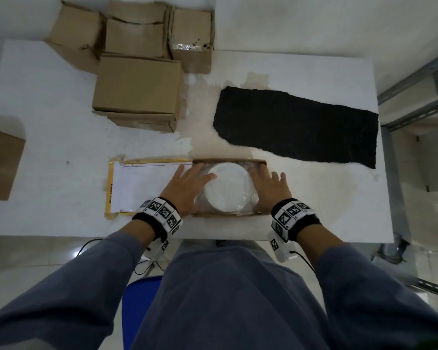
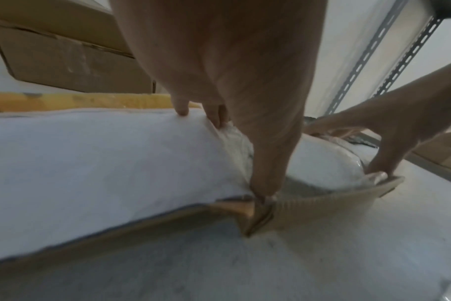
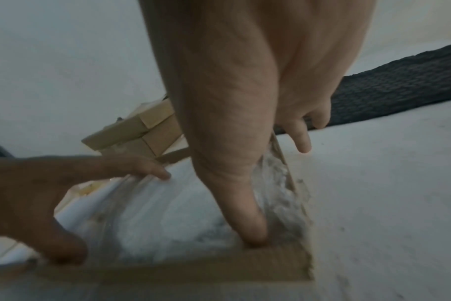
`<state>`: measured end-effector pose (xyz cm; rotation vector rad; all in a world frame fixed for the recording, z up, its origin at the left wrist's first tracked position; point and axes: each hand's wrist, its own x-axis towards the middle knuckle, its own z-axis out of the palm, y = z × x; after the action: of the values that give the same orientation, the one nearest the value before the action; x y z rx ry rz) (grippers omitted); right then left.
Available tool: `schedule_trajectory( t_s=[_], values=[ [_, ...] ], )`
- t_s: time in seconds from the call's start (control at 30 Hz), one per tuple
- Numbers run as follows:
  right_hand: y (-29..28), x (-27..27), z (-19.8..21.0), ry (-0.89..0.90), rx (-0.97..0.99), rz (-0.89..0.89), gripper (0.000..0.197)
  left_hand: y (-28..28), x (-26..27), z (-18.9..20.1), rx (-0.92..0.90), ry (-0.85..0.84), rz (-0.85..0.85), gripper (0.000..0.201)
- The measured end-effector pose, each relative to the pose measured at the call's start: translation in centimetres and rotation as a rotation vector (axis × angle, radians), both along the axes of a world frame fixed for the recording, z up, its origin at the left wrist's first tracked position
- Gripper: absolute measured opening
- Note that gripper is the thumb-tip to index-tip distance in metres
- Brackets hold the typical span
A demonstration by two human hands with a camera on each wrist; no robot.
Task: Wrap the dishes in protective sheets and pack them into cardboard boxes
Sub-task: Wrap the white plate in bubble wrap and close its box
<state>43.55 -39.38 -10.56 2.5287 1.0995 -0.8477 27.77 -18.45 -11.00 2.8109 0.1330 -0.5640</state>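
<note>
Sitting in open box (image 1: 228, 215) at table (image 1: 48, 122) front: wrapped plate (image 1: 228, 188). L hand (image 1: 187, 188) & R hand (image 1: 269, 189) flank it, fingers spread, pressing wrap down; lid flap (image 1: 142, 188) lies left.

Wrapped dish (image 1: 226, 189) hides the box (image 1: 229, 215) floor; left box (image 1: 0, 162) cut off by the edge

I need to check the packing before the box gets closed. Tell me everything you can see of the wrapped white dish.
The wrapped white dish is round, lying flat under clear, crinkled plastic film. It sits inside a shallow open cardboard box at the table's near edge, filling most of it. The left hand rests on its left side, thumb on top; the right hand presses down between dish and the box's right wall. Whether it is one dish or a stack is unclear.
</note>
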Motion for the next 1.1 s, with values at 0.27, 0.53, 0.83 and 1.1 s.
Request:
schedule_trajectory(
  t_s=[0.27, 0.53, 0.83, 1.1],
  values=[
    [-0.8, -0.8, -0.2, -0.094, 0.029, 0.053, 0.104, -0.8, -0.1, -0.9, 0.094, -0.020, -0.006, 0.109],
    [0.0, 0.0, 1.1, 0.104, 0.052, -0.051, 0.116, -1.7, 0.3, 0.8, -0.012, -0.219, 0.081, 0.063],
    [-0.2, -1.3, 0.0, 0.084, 0.148, -0.122, 0.128, -2.9, 0.9, -0.6, -0.097, -0.116, 0.088, 0.081],
    [-1.3, -1.6, -0.4, 0.032, 0.204, -0.049, 0.122, -3.2, 1.2, -0.6, -0.029, -0.096, 0.030, 0.071]
  ],
)
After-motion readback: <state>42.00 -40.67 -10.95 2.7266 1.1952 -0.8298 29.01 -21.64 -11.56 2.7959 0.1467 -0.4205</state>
